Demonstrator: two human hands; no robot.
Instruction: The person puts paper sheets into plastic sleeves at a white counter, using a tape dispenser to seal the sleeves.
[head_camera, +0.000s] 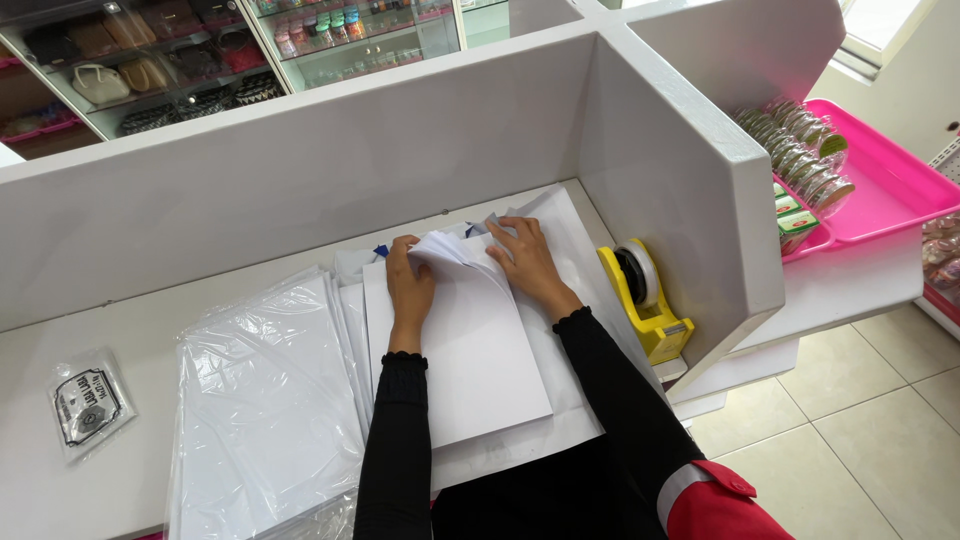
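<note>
Left hand and right hand lift white sheets (corners curled) beside a tape dispenser.

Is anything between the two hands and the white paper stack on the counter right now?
Nothing visible. The left hand and right hand both already rest on the white paper stack, lifting its top sheets at the far edge. The plastic sleeves lie beside it to the left, the yellow tape dispenser to the right.

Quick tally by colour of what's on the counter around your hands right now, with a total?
White: 1, the stack of white paper sheets that the left hand and right hand are leafing through
Clear: 2, the pile of clear plastic sleeves and the small clear packet
Yellow: 1, the yellow tape dispenser
Total: 4
</note>
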